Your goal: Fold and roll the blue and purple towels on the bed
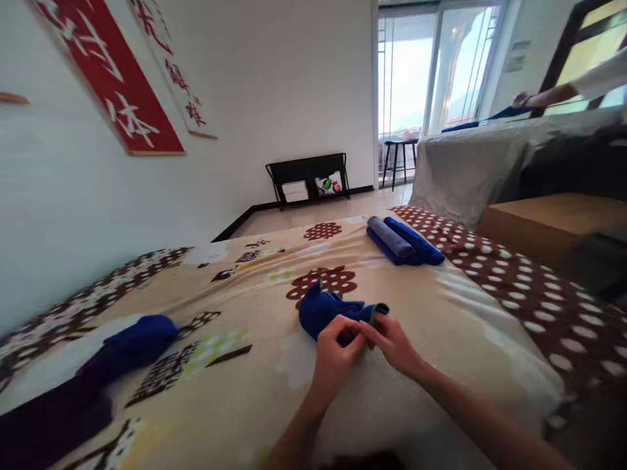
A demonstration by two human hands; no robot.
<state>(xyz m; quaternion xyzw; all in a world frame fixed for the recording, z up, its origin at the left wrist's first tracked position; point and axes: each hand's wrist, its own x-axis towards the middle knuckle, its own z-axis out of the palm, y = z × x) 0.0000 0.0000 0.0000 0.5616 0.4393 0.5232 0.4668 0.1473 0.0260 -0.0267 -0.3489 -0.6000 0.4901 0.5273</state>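
Observation:
A blue cloth (321, 312) with a green edge lies bunched on the patterned bedspread (274, 385), in front of me. My left hand (337, 346) is closed on its near side, thumb and fingertips pinched. My right hand (389, 339) pinches the cloth's right end, where the green edge curls up. The fingertips of both hands meet. Beyond them, a grey-blue roll (390, 236) rests on a folded blue cloth (418, 251). To my left, a heap of dark blue cloth (140, 339) lies on the bedspread; its near part is dark and blurred.
A low black rack (308, 171) stands against the far wall, and a black stool (401, 153) by the glass door. At the right, another person's arm (553, 96) reaches over a plastic-covered surface (455, 153) with blue cloth on it. A cardboard box (553, 219) sits below.

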